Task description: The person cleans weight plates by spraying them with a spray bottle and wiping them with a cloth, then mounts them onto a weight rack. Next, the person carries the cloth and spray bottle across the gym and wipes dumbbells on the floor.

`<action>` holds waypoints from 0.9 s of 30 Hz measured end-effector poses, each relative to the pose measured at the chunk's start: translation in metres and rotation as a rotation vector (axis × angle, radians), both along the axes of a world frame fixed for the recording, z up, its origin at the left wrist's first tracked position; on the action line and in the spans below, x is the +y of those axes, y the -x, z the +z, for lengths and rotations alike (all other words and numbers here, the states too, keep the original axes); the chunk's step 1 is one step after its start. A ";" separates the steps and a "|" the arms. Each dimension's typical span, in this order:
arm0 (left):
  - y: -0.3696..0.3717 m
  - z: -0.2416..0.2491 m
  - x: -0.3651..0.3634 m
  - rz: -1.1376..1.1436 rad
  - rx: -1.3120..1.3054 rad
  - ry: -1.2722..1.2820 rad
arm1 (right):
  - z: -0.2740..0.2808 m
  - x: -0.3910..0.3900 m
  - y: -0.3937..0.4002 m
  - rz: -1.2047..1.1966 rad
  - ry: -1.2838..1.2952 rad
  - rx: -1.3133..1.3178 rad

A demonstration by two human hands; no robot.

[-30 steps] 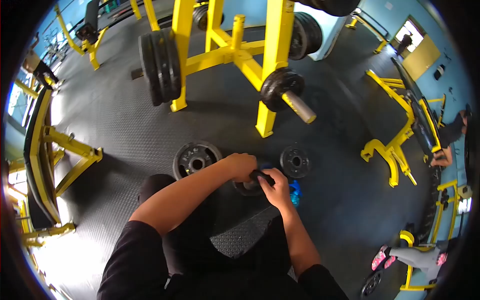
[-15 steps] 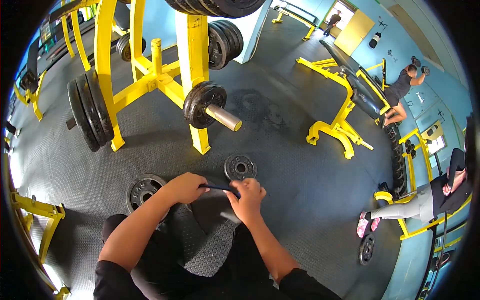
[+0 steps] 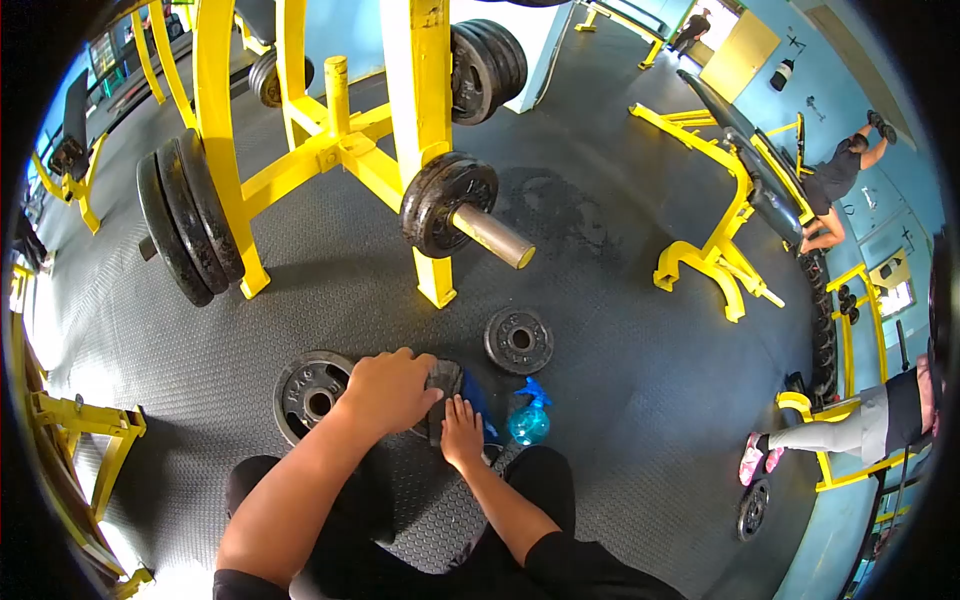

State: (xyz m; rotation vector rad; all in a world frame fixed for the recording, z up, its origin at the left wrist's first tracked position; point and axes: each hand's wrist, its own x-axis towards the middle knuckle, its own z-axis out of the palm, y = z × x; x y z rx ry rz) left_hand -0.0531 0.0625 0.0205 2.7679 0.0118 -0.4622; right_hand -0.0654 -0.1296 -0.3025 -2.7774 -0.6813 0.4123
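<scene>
A folded dark grey and blue cloth (image 3: pixel 445 378) is between my hands, low over the floor in front of my knees. My left hand (image 3: pixel 393 390) is closed around its left edge, thumb below and fingers on top. Resting on the lower part of the cloth, my right hand (image 3: pixel 462 432) has its fingers stretched out flat. Just right of it stands a blue spray bottle (image 3: pixel 530 420) with a see-through body. One weight plate (image 3: pixel 292 395) lies left of my left hand, partly covered by my forearm. A smaller plate (image 3: pixel 519 340) lies beyond the bottle.
A yellow rack (image 3: pixel 425 130) loaded with weight plates stands ahead, its metal peg (image 3: pixel 495 237) pointing toward me. To the right is an inclined bench (image 3: pixel 715 210). A person in grey leggings (image 3: pixel 840 430) is at the right, near another plate (image 3: pixel 754 510) on the floor.
The cloth, held edge-on by both hands before, is now lower and turned to show its surface. My right hand has flattened onto it. The spray bottle is now in plain sight. The view has shifted.
</scene>
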 end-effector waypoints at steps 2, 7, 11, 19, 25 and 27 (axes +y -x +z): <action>-0.002 0.002 -0.003 -0.002 0.023 0.008 | 0.002 -0.010 -0.005 0.075 0.003 -0.132; 0.000 0.005 0.011 0.038 -0.030 0.058 | -0.009 -0.009 -0.031 0.118 0.024 -0.177; 0.007 0.010 0.025 0.118 -0.066 0.060 | -0.018 0.011 -0.050 0.106 -0.034 -0.238; 0.012 0.011 0.023 0.139 -0.035 0.020 | -0.020 0.058 -0.042 0.219 -0.170 -0.235; 0.005 0.011 0.014 0.113 -0.024 0.028 | 0.001 0.066 0.011 0.326 -0.383 0.088; 0.008 0.008 0.017 0.130 -0.050 0.054 | -0.002 0.050 0.025 0.375 -0.426 0.071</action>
